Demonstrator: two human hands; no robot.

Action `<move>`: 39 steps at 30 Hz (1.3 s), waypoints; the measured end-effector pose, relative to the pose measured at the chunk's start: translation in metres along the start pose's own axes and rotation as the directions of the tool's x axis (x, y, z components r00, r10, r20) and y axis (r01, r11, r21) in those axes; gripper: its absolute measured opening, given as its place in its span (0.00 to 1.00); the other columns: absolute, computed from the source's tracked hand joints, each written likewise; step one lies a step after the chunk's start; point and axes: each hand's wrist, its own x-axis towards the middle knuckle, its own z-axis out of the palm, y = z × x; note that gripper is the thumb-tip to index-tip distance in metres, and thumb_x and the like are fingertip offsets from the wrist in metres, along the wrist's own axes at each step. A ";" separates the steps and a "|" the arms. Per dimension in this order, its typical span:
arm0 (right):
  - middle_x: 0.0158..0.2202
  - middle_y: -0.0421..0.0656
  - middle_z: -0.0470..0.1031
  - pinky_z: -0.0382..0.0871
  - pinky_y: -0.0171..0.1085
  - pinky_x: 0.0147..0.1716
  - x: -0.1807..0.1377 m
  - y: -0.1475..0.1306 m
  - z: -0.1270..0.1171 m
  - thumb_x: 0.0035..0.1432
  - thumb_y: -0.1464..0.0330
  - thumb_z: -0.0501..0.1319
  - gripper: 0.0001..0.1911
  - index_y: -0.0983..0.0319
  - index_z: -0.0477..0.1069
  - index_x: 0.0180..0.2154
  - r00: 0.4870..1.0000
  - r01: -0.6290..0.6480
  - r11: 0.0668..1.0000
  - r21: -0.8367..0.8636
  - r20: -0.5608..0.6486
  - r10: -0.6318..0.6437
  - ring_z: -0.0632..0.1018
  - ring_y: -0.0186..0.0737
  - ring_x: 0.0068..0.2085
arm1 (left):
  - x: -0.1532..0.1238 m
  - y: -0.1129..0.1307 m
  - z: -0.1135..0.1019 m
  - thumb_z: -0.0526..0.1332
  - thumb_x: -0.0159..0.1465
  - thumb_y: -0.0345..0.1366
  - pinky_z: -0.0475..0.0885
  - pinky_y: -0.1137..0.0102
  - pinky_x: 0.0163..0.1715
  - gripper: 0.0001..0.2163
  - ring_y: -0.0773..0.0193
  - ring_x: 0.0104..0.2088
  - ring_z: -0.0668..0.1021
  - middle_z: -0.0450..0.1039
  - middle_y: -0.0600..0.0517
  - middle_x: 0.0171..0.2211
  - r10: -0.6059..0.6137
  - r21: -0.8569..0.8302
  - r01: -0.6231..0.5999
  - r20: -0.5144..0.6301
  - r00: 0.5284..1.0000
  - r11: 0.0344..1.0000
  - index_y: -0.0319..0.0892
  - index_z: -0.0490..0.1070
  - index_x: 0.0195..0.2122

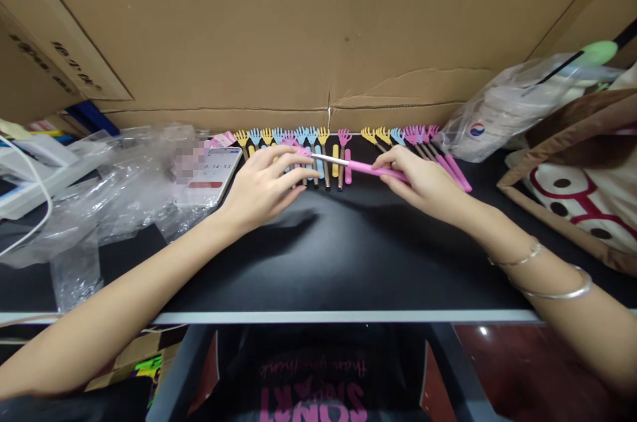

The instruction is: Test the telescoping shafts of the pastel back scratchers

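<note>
My right hand is closed around the pink handle of a telescopic back scratcher, held nearly level above the black table. Its metal shaft is drawn out to the left, toward a pink claw head partly covered by fingers. My left hand is at that head end, fingers stretched and apart; how firmly they touch it is unclear. Behind both hands lies a row of similar scratchers with yellow, blue and pink claws, including a pink-clawed one. More scratchers lie beside my right hand, some with pink handles.
A phone showing a timer lies left of my left hand, among crumpled clear plastic bags. Cardboard walls off the back. At right are a bagged cup and a brown-and-white cloth bag. The table's pale front edge runs below.
</note>
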 end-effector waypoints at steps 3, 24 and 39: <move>0.40 0.44 0.72 0.62 0.33 0.30 -0.001 -0.009 0.003 0.65 0.63 0.50 0.11 0.59 0.65 0.45 0.994 0.104 0.995 0.007 0.016 -0.104 0.73 0.34 0.33 | -0.001 -0.004 0.001 0.55 0.67 0.36 0.63 0.57 0.53 0.15 0.52 0.54 0.69 0.73 0.48 0.51 -0.062 0.060 0.059 0.043 0.997 0.996 0.44 0.68 0.54; 0.38 0.42 0.78 0.63 0.33 0.33 -0.002 -0.006 0.004 0.65 0.60 0.49 0.17 0.59 0.70 0.47 0.991 0.057 0.989 0.135 0.113 -0.072 0.76 0.36 0.34 | -0.007 0.002 -0.001 0.51 0.69 0.37 0.61 0.70 0.22 0.13 0.65 0.29 0.76 0.77 0.52 0.27 0.045 0.184 -0.046 0.005 0.999 0.982 0.44 0.76 0.38; 0.34 0.39 0.78 0.60 0.32 0.30 -0.003 -0.029 0.007 0.63 0.59 0.53 0.13 0.57 0.72 0.43 0.986 0.091 0.995 -0.050 0.147 -0.083 0.77 0.35 0.34 | -0.004 0.025 0.001 0.49 0.70 0.40 0.57 0.72 0.20 0.14 0.67 0.28 0.76 0.76 0.53 0.28 -0.034 0.066 0.024 0.150 0.988 0.998 0.44 0.73 0.37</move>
